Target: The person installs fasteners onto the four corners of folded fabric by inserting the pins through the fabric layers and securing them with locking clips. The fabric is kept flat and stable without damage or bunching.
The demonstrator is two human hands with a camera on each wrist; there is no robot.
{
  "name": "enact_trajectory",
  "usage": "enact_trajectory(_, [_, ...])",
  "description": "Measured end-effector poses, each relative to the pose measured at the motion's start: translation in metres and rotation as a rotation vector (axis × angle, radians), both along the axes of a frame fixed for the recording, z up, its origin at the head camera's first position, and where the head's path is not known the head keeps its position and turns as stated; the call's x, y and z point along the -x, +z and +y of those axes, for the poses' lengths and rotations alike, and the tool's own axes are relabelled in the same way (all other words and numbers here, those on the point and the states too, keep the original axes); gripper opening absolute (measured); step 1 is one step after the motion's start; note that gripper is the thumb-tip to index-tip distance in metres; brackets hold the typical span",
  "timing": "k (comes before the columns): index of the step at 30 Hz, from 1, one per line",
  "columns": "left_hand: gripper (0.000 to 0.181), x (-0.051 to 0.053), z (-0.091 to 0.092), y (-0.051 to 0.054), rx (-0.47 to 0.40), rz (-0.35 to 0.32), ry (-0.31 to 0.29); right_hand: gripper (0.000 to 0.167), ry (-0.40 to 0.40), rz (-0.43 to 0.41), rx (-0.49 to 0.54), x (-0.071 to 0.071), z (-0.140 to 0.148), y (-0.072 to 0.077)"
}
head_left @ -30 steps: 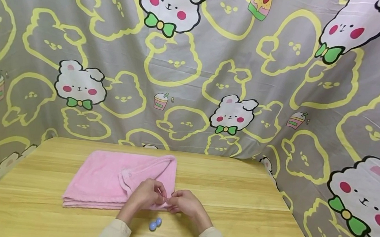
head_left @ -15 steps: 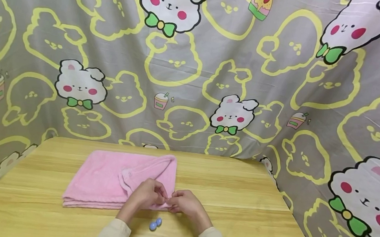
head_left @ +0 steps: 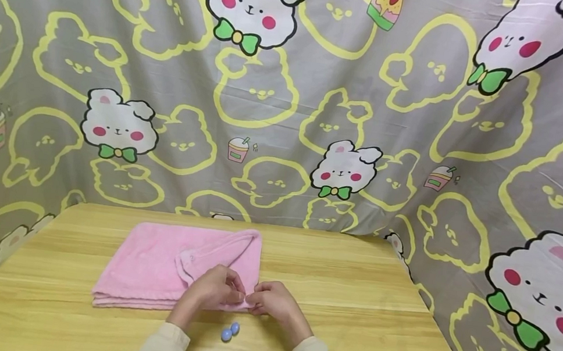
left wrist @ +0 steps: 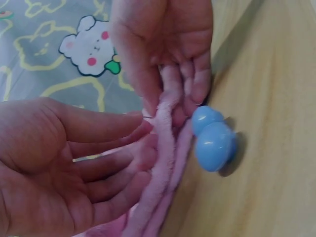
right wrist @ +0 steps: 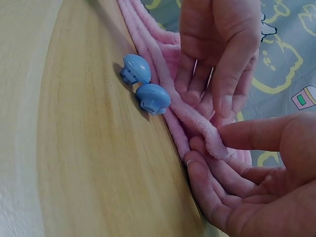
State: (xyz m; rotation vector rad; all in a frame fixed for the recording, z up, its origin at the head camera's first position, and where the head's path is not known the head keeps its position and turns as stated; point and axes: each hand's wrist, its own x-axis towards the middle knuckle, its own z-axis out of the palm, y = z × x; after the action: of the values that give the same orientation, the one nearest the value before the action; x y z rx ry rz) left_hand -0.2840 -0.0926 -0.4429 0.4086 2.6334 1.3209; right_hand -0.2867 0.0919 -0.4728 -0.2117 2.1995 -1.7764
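Observation:
A folded pink cloth (head_left: 160, 260) lies on the table, its right part turned back in a diagonal flap. At its near right corner, my left hand (head_left: 217, 290) and right hand (head_left: 273, 303) meet almost fingertip to fingertip. In the right wrist view, my right hand (right wrist: 266, 182) pinches the cloth's edge (right wrist: 197, 123) between thumb and fingers. My left hand (left wrist: 69, 168) has its bent fingers against the cloth's edge in the left wrist view; something thin shows at its thumb tip, too small to identify. Two blue rounded pieces (left wrist: 216, 147) lie close together beside the cloth.
The wooden table (head_left: 361, 302) extends on both sides of the cloth. A grey patterned curtain (head_left: 288, 118) hangs behind the table and along its sides. Black devices with yellow labels are on both wrists, at the sleeves.
My left hand and forearm have shifted slightly to the left, with the fingers still at the cloth's corner. My right hand, the cloth and the blue pieces look nearly unchanged.

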Motion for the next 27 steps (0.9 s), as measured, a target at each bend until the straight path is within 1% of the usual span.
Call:
enact_trajectory(3, [0.008,-0.004,-0.004,0.005,0.036,-0.026,-0.017,0.011,0.002,0.005,-0.004,0.001,0.000,-0.001])
enact_trajectory(5, [0.008,-0.007,-0.007,0.009,0.067,-0.068,-0.037,0.011,0.005,0.006,-0.007,0.001,0.000,-0.001])
enact_trajectory(7, [0.009,-0.011,-0.009,0.013,0.101,-0.126,-0.062,0.010,0.007,0.001,-0.003,0.002,0.000,-0.001])
enact_trajectory(10, [0.011,-0.017,-0.009,0.019,0.154,-0.238,-0.094,0.008,0.010,-0.002,0.001,0.002,0.001,-0.001])
enact_trajectory(12, [0.013,-0.020,-0.007,0.022,0.180,-0.299,-0.106,0.007,0.010,-0.006,0.007,0.002,0.001,-0.002])
enact_trajectory(14, [0.015,-0.023,-0.004,0.025,0.212,-0.344,-0.106,0.007,0.013,-0.006,0.012,0.003,0.002,-0.002])
enact_trajectory(17, [0.019,-0.027,0.001,0.027,0.263,-0.371,-0.094,0.006,0.018,-0.012,0.018,0.003,0.003,-0.002])
enact_trajectory(21, [0.021,-0.029,0.007,0.027,0.335,-0.365,-0.063,0.007,0.025,-0.013,0.016,0.003,0.004,-0.002])
enact_trajectory(24, [0.022,-0.031,0.012,0.026,0.360,-0.359,-0.035,0.006,0.028,-0.010,0.015,0.003,0.004,-0.002])
enact_trajectory(27, [0.025,-0.031,0.015,0.024,0.378,-0.359,-0.022,0.005,0.029,-0.009,0.018,0.003,0.003,-0.002])
